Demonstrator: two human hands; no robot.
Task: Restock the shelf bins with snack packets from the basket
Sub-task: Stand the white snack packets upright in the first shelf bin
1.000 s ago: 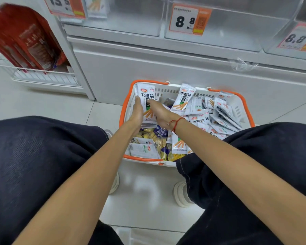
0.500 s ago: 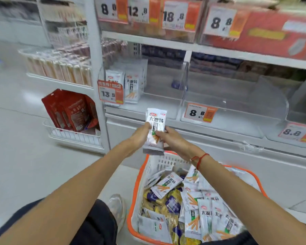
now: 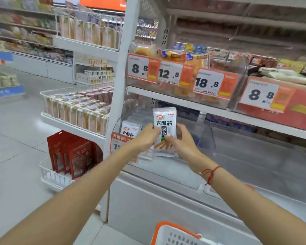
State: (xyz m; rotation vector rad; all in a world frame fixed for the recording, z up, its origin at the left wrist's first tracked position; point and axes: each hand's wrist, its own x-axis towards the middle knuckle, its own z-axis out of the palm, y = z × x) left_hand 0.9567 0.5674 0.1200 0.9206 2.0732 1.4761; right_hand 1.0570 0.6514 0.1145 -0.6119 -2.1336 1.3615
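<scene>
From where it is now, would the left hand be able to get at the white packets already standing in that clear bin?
Probably yes: the left hand grips the held packet right beside the standing packets, nothing between them, though it must let go first.

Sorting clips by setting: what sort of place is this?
Most likely a shop's snack aisle: price tags on stocked shelves, and a basket on the floor.

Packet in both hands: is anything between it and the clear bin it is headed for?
Nothing visible. The packet, gripped by the left hand and right hand, is upright at the clear bin, beside the packets already there.
</scene>
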